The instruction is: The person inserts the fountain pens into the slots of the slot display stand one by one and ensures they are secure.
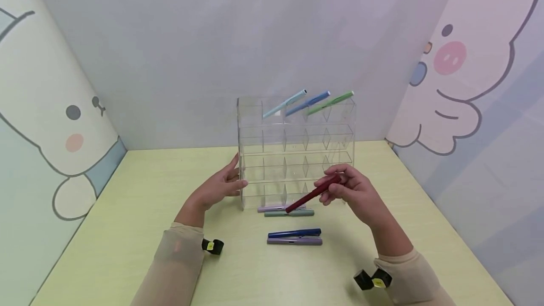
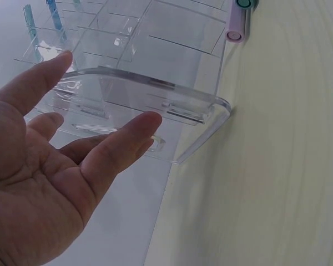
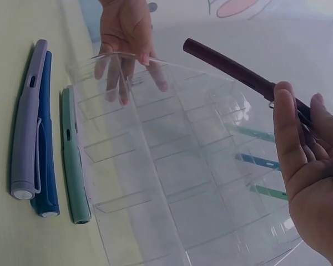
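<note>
My right hand (image 1: 350,190) pinches a dark red pen (image 1: 312,195) between thumb and fingers, in front of a clear acrylic rack (image 1: 295,155). In the right wrist view the pen (image 3: 227,66) slants, its clip near the fingertips. My left hand (image 1: 218,185) is at the rack's left side, fingers extended; the left wrist view shows the thumb and fingers spread around its side panel (image 2: 139,83). In the rack's top row lean a light blue pen (image 1: 284,104), a blue pen (image 1: 308,103) and a green pen (image 1: 330,103).
On the table before the rack lie a lilac pen (image 1: 272,209) and a grey-green pen (image 1: 289,213). Nearer lie a dark blue pen (image 1: 293,233) and a purple pen (image 1: 294,241), side by side. A grey-white backdrop (image 1: 191,60) stands behind, with cartoon-printed panels at both sides.
</note>
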The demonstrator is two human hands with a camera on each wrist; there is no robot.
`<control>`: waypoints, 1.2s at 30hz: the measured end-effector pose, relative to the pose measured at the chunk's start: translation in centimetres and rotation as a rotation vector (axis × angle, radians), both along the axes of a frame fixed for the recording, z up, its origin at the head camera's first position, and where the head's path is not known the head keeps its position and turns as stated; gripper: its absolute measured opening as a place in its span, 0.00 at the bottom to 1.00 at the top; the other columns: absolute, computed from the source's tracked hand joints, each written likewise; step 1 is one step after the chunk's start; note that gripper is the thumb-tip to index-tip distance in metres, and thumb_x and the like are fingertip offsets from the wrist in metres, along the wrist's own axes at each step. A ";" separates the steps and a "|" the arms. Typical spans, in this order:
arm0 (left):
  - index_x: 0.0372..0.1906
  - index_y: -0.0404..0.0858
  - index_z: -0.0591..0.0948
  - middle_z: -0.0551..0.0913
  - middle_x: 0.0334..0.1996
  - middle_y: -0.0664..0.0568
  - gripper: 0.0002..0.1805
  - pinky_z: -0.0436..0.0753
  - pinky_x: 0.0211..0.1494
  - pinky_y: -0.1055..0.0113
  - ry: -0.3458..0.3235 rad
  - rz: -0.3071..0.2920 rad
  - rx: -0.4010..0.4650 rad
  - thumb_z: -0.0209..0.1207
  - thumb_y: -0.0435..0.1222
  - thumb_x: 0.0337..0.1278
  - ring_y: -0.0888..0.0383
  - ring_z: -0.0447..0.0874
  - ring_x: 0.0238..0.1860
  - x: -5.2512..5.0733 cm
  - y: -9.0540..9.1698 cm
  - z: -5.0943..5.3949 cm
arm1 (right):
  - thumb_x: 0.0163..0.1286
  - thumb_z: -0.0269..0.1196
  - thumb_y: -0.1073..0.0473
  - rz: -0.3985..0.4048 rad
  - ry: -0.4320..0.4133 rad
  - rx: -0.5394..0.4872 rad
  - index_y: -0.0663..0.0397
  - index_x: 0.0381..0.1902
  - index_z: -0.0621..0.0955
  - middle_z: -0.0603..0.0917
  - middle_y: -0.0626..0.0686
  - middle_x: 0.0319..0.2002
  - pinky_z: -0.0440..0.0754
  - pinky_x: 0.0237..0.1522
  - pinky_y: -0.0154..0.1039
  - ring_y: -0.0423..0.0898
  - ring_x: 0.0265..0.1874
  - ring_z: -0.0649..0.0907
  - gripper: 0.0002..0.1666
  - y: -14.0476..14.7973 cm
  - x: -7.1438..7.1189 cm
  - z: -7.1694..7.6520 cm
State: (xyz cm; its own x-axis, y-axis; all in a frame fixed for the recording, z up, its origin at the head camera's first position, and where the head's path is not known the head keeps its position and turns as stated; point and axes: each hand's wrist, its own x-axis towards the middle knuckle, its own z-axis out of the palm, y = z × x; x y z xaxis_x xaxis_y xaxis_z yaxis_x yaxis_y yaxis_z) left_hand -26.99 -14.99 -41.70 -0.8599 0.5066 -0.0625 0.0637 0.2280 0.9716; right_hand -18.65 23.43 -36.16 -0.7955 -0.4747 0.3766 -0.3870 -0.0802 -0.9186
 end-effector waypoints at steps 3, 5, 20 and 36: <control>0.75 0.74 0.39 0.51 0.78 0.42 0.51 0.74 0.66 0.49 0.005 -0.004 -0.001 0.64 0.52 0.61 0.45 0.71 0.68 0.0 0.0 0.0 | 0.73 0.50 0.75 0.064 -0.014 0.001 0.71 0.58 0.68 0.84 0.59 0.52 0.86 0.43 0.49 0.54 0.39 0.88 0.17 0.0 0.1 0.2; 0.75 0.74 0.39 0.51 0.78 0.43 0.51 0.75 0.66 0.49 0.005 -0.005 0.000 0.63 0.52 0.61 0.45 0.71 0.68 0.0 0.0 0.0 | 0.73 0.50 0.76 0.100 -0.006 0.004 0.71 0.58 0.69 0.83 0.60 0.53 0.85 0.44 0.50 0.54 0.41 0.88 0.16 0.0 0.0 0.4; 0.75 0.73 0.39 0.49 0.78 0.42 0.51 0.74 0.66 0.49 0.009 -0.010 0.009 0.63 0.52 0.61 0.45 0.70 0.69 0.0 0.0 -0.1 | 0.72 0.58 0.69 -0.261 0.146 0.017 0.67 0.51 0.75 0.87 0.51 0.43 0.86 0.40 0.36 0.51 0.35 0.85 0.11 -1.1 -0.8 1.7; 0.74 0.75 0.39 0.50 0.78 0.42 0.50 0.73 0.66 0.48 0.002 -0.011 0.010 0.63 0.49 0.63 0.44 0.70 0.69 0.0 0.2 0.3 | 0.69 0.61 0.68 -0.447 0.225 -0.353 0.64 0.50 0.75 0.82 0.55 0.38 0.87 0.41 0.40 0.46 0.35 0.86 0.13 -2.8 -5.6 4.9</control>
State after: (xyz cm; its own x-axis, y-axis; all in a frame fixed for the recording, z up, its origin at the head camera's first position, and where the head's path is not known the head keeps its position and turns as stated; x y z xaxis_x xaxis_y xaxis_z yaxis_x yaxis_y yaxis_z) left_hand -26.99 -14.83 -41.44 -0.8546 0.5164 -0.0555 0.0682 0.2174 0.9737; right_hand -24.24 20.66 -31.30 -0.7712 0.0710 0.6326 -0.6352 -0.1501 -0.7576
